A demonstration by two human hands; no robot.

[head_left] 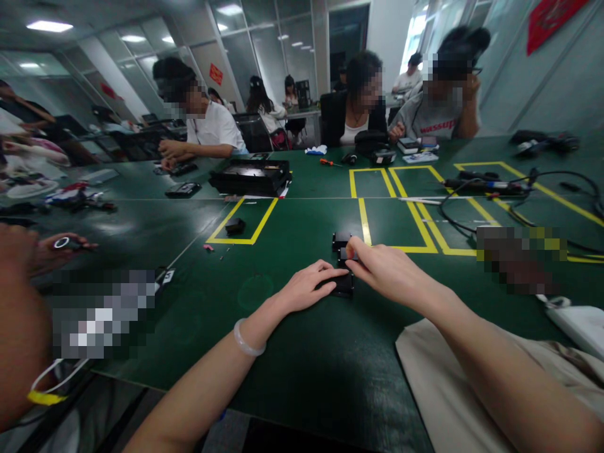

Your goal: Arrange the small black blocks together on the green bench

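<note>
Three black rectangular plastic parts lie in a row on the green table in front of me. My left hand (311,284) rests on the nearest black part (345,286), thumb and forefinger stretched over it and holding it against the table. My right hand (380,270), with its fingers bent into a pinch, is at the middle black part (343,254); its fingertips cover much of this piece. Just beyond lies the far black part (340,239), partly behind the right fingers. What exactly these parts are is too small to tell.
Yellow tape rectangles (363,220) mark the table (283,352). A small black block (234,226) lies in the left one, behind it a black tray (250,176). Cables (443,207) and a soldering-iron-like tool (491,187) lie right. A beige cloth (415,371) is near my right arm. Co-workers sit around.
</note>
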